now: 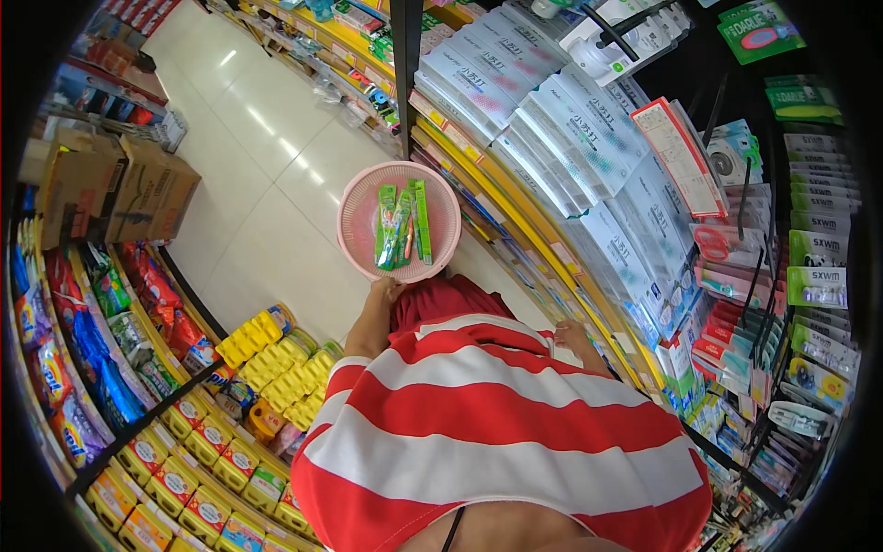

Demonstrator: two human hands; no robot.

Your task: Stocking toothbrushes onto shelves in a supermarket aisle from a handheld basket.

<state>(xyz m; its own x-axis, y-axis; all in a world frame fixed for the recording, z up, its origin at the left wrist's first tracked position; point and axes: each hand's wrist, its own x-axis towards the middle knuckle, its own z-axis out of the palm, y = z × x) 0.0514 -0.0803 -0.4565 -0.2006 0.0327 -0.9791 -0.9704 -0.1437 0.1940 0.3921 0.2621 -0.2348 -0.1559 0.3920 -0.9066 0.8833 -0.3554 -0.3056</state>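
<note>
A round pink plastic basket (pixel 347 224) is in front of my body, and my left hand (pixel 388 288) is closed on its near rim. Inside it lie several packaged toothbrushes (pixel 403 224) in green packs. My right hand (pixel 570 335) hangs low at my right side, beside the shelf edge; its fingers look slightly curled and I see nothing in them. Upper right of the basket, pale blue boxes (pixel 586 131) stand in stacks on a shelf.
Shelves with yellow price rails (pixel 510 200) run close along the right. Hanging packs on hooks (pixel 817 245) are at far right. Detergent bags (pixel 103 366) and yellow soap packs (pixel 172 483) fill the left shelves. Cardboard boxes (pixel 148 190) stand at upper left beside the tiled floor (pixel 255 172).
</note>
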